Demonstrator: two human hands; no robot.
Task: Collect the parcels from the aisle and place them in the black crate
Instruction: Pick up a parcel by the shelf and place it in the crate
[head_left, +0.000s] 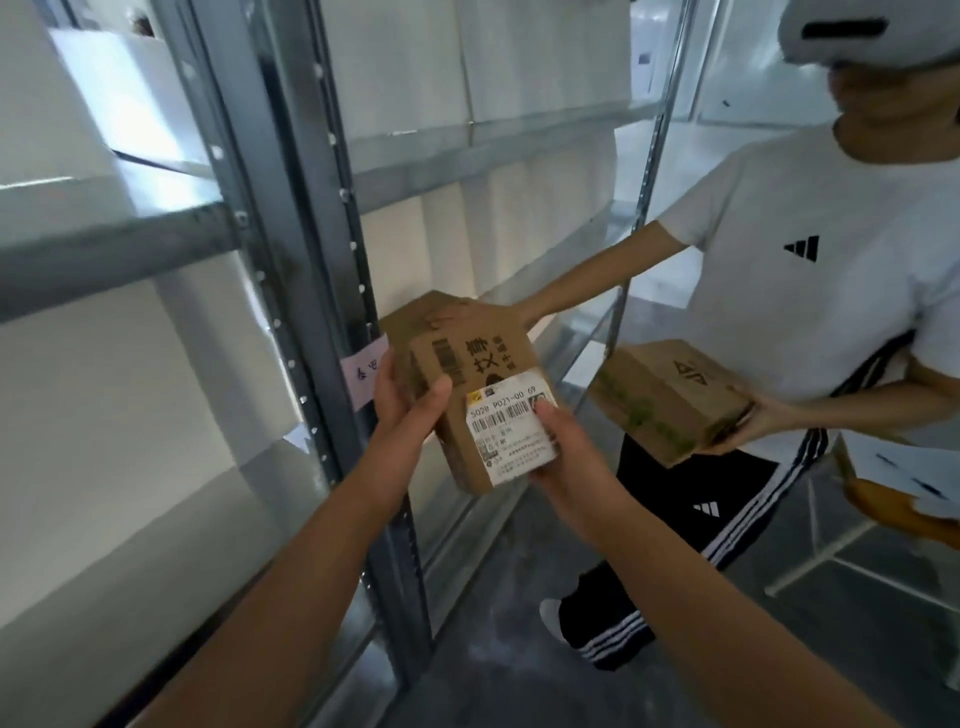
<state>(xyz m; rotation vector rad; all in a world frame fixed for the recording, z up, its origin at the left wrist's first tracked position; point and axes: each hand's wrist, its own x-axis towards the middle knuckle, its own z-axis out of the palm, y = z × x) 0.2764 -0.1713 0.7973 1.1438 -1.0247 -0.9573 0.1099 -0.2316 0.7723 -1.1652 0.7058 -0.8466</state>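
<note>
Head, left hand (410, 402), right hand (569, 441) gripping parcel (480, 364)

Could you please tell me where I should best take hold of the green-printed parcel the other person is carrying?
Probably its free left end: the green-printed parcel lies roughly flat, and the other person's hand cups its right end from beneath. Come from the left, thumb on top, fingers under.

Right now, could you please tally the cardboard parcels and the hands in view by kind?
Cardboard parcels: 3 (labelled parcel, plain parcel behind it, green-printed parcel)
Hands: 4 (left hand, right hand, other person's upper hand, other person's lower hand)
Total: 7
Not counted: blurred brown item at the right edge.
</note>
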